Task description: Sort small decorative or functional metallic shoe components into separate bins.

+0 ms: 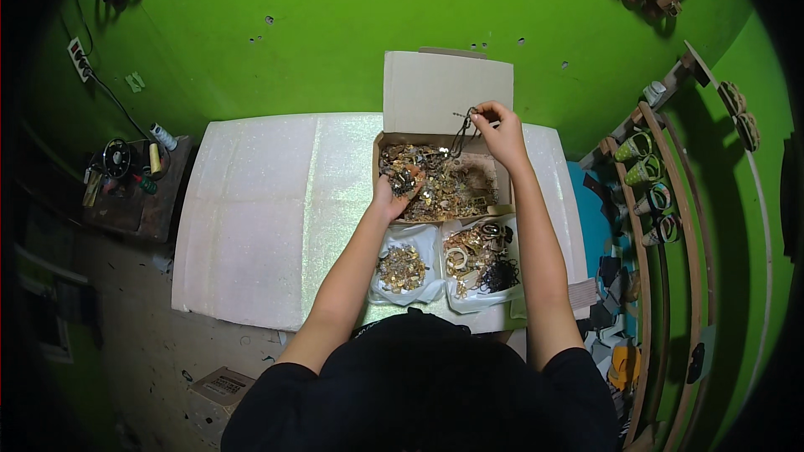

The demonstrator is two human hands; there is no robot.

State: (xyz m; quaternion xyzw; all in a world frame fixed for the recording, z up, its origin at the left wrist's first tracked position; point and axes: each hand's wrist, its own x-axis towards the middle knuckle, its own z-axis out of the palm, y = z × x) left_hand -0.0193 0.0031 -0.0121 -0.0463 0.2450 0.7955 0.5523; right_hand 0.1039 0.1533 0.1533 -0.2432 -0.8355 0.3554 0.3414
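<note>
An open cardboard box (444, 94) stands with its lid raised, filled with a jumble of small gold, silver and dark metal pieces (440, 188). My left hand (390, 201) is at the box's left side, its fingers curled around a small heap of metal pieces (404, 179). Above the box's right part, my right hand (500, 129) pinches a dark looped strand (461, 136) that hangs down toward the pieces. In front of the box sit two white plastic bags: the left bag (432, 264) holds gold and silver bits, the right bag (457, 302) holds larger ornaments and a black tangle.
Everything rests on a table with a pale shiny cover (251, 209). At the left, a small stand (138, 213) carries thread spools and a dark wheel. To the right, a wooden rack (682, 276) holds sandals, with colored scraps (615, 301) beneath. Footwear hangs on the green wall.
</note>
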